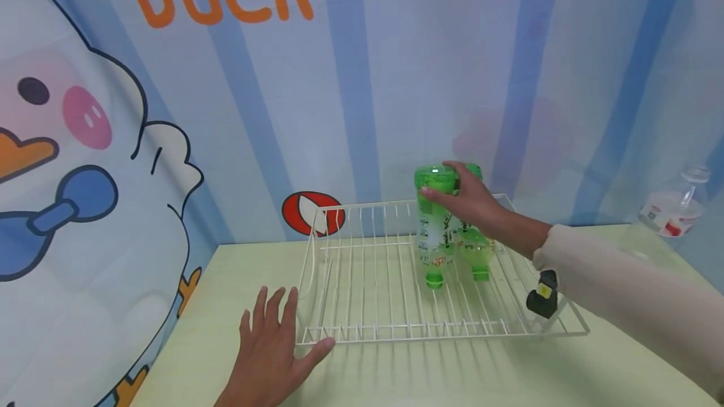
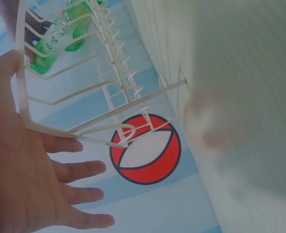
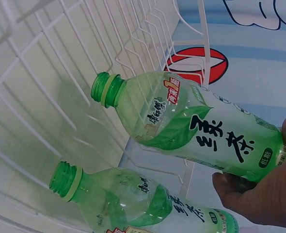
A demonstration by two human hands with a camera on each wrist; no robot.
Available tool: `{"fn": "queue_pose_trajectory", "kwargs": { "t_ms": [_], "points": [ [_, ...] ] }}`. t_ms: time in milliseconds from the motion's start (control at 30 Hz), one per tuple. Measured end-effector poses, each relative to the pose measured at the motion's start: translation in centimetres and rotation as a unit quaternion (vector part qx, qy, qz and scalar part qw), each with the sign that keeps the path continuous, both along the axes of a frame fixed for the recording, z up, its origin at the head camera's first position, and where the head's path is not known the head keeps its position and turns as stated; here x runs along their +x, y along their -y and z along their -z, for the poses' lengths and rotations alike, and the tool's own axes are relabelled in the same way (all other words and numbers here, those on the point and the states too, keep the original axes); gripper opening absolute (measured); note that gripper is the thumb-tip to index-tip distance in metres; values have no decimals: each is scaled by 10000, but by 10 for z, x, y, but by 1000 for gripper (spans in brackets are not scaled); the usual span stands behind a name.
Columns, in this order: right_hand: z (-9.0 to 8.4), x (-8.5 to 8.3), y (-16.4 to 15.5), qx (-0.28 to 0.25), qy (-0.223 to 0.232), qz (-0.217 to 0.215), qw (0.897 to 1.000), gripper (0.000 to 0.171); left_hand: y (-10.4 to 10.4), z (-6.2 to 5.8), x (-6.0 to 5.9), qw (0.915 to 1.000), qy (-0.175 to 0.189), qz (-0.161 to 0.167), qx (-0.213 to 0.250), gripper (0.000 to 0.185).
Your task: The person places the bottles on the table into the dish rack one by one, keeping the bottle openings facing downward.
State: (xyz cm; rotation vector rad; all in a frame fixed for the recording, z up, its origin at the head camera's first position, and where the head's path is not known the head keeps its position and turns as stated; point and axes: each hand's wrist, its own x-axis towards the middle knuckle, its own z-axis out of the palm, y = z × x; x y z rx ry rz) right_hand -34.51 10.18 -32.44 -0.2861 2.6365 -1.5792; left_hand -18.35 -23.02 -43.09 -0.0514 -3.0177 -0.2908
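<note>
We see two green bottles (image 1: 434, 231) standing neck-down in white rack (image 1: 362, 306); right hand (image 1: 472, 203) grips base of nearer one, seemingly just seating it. Left hand (image 1: 271, 350) flat on surface (image 1: 452, 375), fingers spread, steadying rack corner. Clear bottle (image 1: 670, 215) far right, outside rack, possibly left.

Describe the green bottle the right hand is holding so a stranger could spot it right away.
Find the white wire rack on the pale table. Two green bottles stand upside down at its back right. The held bottle is the left one, nearer the rack's middle, with the right hand gripping its upturned base; the other bottle stands behind the hand.
</note>
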Motion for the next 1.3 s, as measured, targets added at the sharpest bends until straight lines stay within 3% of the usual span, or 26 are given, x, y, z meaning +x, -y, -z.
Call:
{"fn": "queue_pose_trajectory", "kwargs": {
  "t_ms": [567,933,1100,1300],
  "points": [
    [6,-18,-1,440,43,276,9986,91,-1,2,-1,10000,-40,55,-28,104],
    [21,-29,18,972,-356,314,9941,94,3,1,2,9998,-128,117,27,115],
    [27,-32,26,1049,-479,521,9920,94,3,0,2,9999,-96,117,29,119],
    [33,-34,30,1188,-621,662,9888,92,2,-1,2,9999,-41,99,60,107]
  ]
}}
